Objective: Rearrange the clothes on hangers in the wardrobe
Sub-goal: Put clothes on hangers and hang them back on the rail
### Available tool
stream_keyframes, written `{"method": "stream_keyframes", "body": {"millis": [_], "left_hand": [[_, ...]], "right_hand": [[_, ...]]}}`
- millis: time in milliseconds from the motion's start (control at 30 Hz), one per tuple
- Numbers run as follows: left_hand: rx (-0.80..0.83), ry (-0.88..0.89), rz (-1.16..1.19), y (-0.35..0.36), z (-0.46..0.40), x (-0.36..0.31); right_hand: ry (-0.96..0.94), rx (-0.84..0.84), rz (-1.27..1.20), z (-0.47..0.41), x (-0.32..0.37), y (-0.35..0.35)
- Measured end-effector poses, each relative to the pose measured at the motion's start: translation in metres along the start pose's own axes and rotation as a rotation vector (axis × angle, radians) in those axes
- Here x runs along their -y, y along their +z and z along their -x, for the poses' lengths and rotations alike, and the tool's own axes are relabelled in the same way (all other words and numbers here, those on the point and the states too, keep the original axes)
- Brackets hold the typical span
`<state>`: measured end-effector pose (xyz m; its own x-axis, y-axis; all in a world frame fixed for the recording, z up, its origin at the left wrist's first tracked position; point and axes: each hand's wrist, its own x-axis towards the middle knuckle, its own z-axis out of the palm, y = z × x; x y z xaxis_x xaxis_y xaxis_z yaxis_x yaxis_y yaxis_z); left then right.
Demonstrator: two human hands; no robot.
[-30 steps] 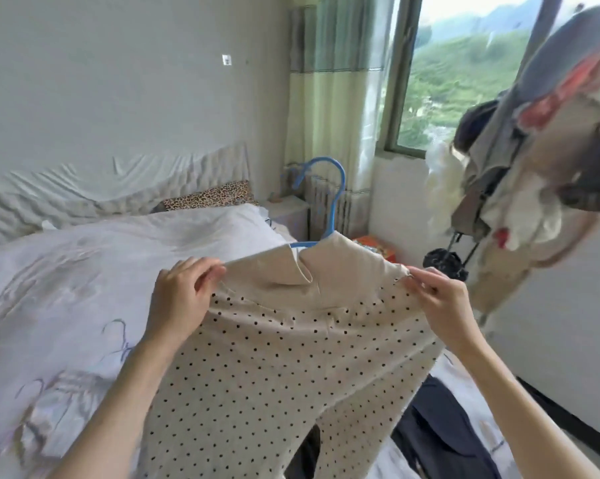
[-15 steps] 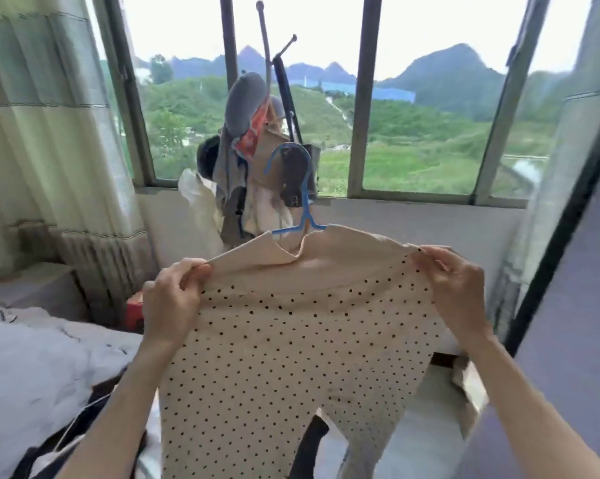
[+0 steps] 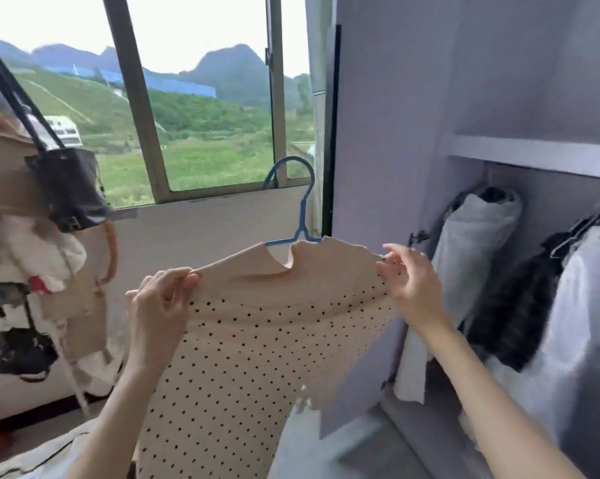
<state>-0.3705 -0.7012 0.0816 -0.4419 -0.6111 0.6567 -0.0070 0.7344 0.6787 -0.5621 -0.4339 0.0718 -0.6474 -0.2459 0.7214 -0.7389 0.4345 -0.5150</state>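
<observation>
Bare forearms, sleeveless, ringless hands [image 3: 160, 305]

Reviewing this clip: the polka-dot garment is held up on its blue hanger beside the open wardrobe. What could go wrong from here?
Both hands, left hand and right hand, pinch only the polka-dot garment, not the blue hanger, so the hanger might slip or tilt. The hook could also snag clothes already hanging in the wardrobe.

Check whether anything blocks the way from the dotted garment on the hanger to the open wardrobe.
Nothing visible does. Both hands hold the dotted garment on its blue hanger left of the open wardrobe. Clothes already hang inside on the right; the rail itself is out of view.
</observation>
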Motion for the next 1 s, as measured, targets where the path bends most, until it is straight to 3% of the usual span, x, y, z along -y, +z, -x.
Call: {"method": "stream_keyframes", "body": {"millis": [167,300,467,600,767,867,1000], "left_hand": [[0.133,0.012,0.201,0.067,-0.016,-0.025],[0.219,-0.016,0.264,0.140,-0.027,-0.038],[0.402,0.073,0.048,0.239,-0.024,-0.042],[0.594,0.224,0.014,0.295,-0.006,-0.050],[0.851,0.351,-0.024,0.347,0.000,-0.052],[0.890,0.482,-0.061,0.369,-0.001,-0.057],[0.895,0.620,-0.067,0.390,-0.020,-0.059]], "right_hand": [[-0.008,-0.054,0.187,-0.023,-0.049,-0.042],[0.123,-0.079,0.243,-0.032,-0.084,-0.069],[0.236,-0.169,0.401,-0.020,-0.133,-0.094],[0.329,-0.199,0.527,-0.011,-0.161,-0.116],[0.592,-0.183,0.694,-0.002,-0.178,-0.123],[0.925,-0.096,0.561,0.001,-0.190,-0.118],[1.233,-0.133,0.003,-0.006,-0.200,-0.099]]}}
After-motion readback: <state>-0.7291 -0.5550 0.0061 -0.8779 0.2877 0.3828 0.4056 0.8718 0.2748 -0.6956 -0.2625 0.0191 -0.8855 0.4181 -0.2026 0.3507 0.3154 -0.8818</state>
